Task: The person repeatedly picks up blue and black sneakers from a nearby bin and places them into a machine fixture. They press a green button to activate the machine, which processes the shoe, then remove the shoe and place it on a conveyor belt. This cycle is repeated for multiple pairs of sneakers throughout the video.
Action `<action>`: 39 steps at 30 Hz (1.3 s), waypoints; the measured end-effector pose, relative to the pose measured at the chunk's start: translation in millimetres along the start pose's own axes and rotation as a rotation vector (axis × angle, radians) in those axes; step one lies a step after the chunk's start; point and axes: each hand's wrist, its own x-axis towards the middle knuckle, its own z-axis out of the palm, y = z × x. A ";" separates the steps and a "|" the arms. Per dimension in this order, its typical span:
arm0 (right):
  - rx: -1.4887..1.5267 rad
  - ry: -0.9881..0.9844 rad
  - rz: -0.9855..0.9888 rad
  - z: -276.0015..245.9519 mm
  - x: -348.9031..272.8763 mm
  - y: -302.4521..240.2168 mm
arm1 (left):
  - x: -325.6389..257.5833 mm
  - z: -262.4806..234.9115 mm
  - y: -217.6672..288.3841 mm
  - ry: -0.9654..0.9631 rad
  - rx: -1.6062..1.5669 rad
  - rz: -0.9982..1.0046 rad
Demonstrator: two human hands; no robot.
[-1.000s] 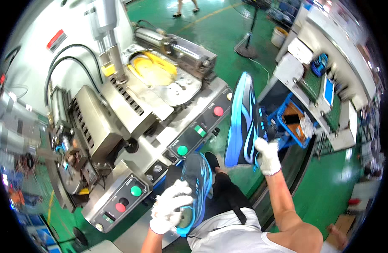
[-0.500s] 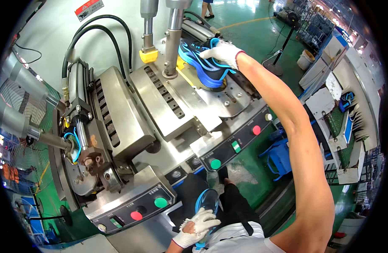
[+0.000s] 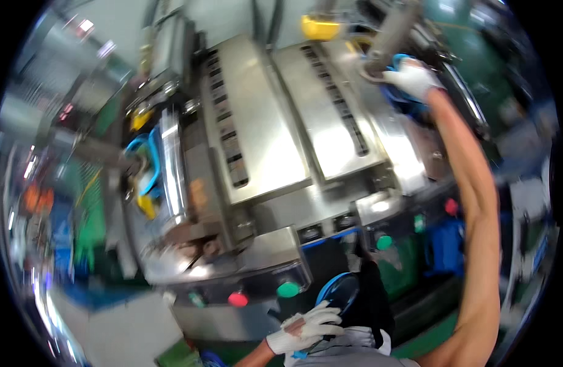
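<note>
My left hand (image 3: 307, 330), in a white knit glove, is closed around a black and blue shoe (image 3: 342, 290) at my lap. My right arm is stretched out, and my gloved right hand (image 3: 412, 79) grips a blue shoe (image 3: 405, 103) at the machine's right station. That shoe sits beside a thick metal post (image 3: 391, 33) and is partly hidden by hand and post; motion blurs it. At the left station, a light-blue shoe collar (image 3: 148, 160) shows beside a shiny cylinder (image 3: 171, 159).
Two metal covers (image 3: 257, 128) with slotted strips fill the machine's middle. A yellow pad (image 3: 320, 27) hangs behind them. Along the front are red (image 3: 238, 299) and green buttons (image 3: 288, 289). A blue stool (image 3: 446, 248) stands to the right.
My view has swung left, so the machine appears farther right and is smeared. The right-hand shoe has shifted in against the post at its station. My left hand still holds its shoe.
</note>
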 end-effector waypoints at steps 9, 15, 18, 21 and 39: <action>-0.074 -0.089 0.073 28.4 56.1 92.2 | -20.6 31.0 -15.7 0.107 0.005 0.041; 0.131 0.431 -0.150 0.2 -95.8 40.3 | -25.1 42.8 -6.1 0.143 0.061 -0.021; 0.435 0.412 -0.439 -6.1 -265.0 -47.9 | -22.5 29.5 13.0 0.159 0.095 0.109; 0.267 0.392 -0.567 47.5 -359.3 -64.1 | -13.2 27.5 10.2 0.085 0.130 0.125; 0.758 -0.196 0.198 96.9 -632.9 -39.8 | 3.1 57.6 25.6 0.331 0.252 -0.024</action>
